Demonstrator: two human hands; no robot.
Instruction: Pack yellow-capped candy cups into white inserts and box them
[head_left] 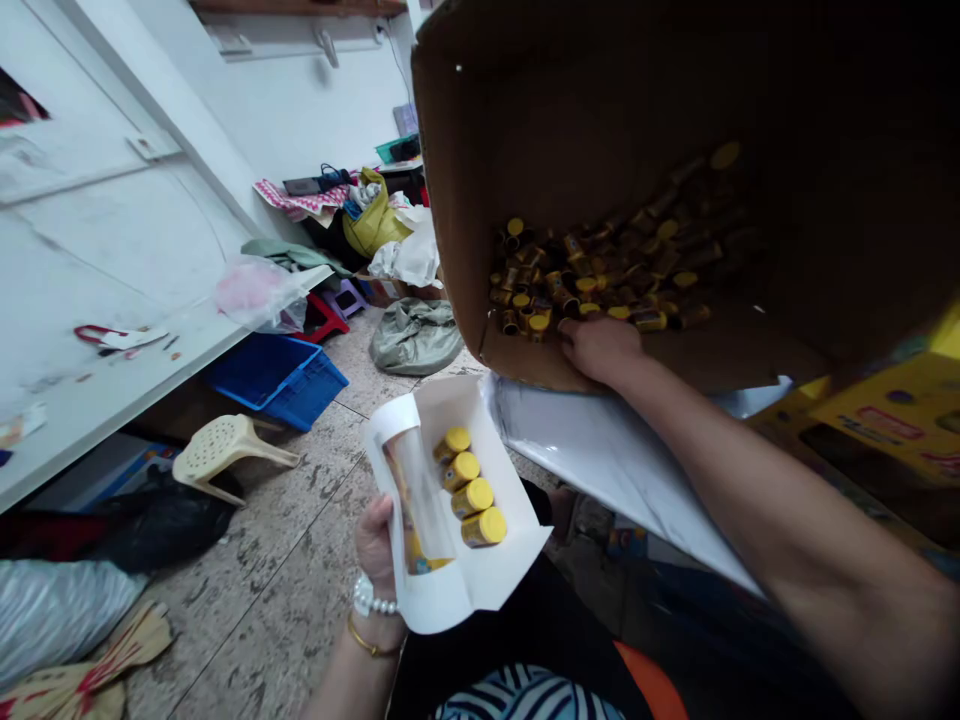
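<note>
My left hand (pixel 377 545) grips an opened white paper box (pixel 517 575) by its side. The box has a clear window, and several small tubs with yellow lids (pixel 472 497) lie in a row inside it. My right hand (pixel 604 348) reaches into a large brown cardboard carton (pixel 459 220), at the near edge of a heap of similar small tubs (pixel 592 265). Its fingers are curled in among the tubs, and what they hold is hidden. The carton's depth is dark.
A marble-patterned tabletop (pixel 555 425) lies under the carton, with yellow printed boxes (pixel 885 420) at right. To the left are a white counter (pixel 202 335), a blue crate (pixel 274 375), a cream stool (pixel 221 445) and a grey sack (pixel 416 335) on the floor.
</note>
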